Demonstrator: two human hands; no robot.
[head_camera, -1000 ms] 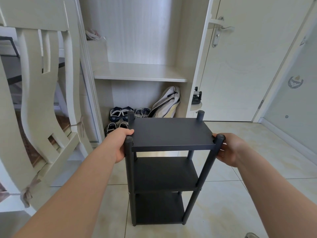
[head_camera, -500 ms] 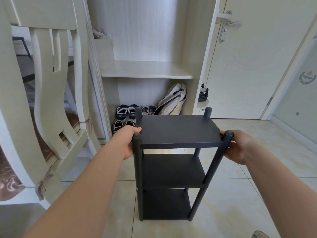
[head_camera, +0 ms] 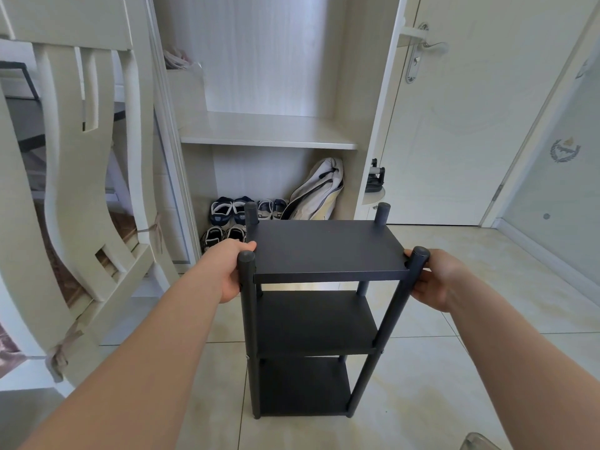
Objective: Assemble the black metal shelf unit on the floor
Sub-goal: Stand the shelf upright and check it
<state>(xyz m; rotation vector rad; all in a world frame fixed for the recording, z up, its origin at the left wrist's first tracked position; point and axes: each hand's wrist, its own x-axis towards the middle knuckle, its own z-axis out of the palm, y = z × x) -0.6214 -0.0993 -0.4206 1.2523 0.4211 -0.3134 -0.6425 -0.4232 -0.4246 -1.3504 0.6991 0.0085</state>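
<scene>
Black shelf unit point(head_camera: 324, 251) gripped between left hand point(head_camera: 227, 271); right hand point(head_camera: 431, 280).

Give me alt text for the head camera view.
The left hand and right hand grip the near top corners of an upright black shelf unit on a tiled floor. Shoes sit in the open cabinet behind.

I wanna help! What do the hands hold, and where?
The black shelf unit: left hand grips its top shelf at the left end, right hand the right end.
</scene>
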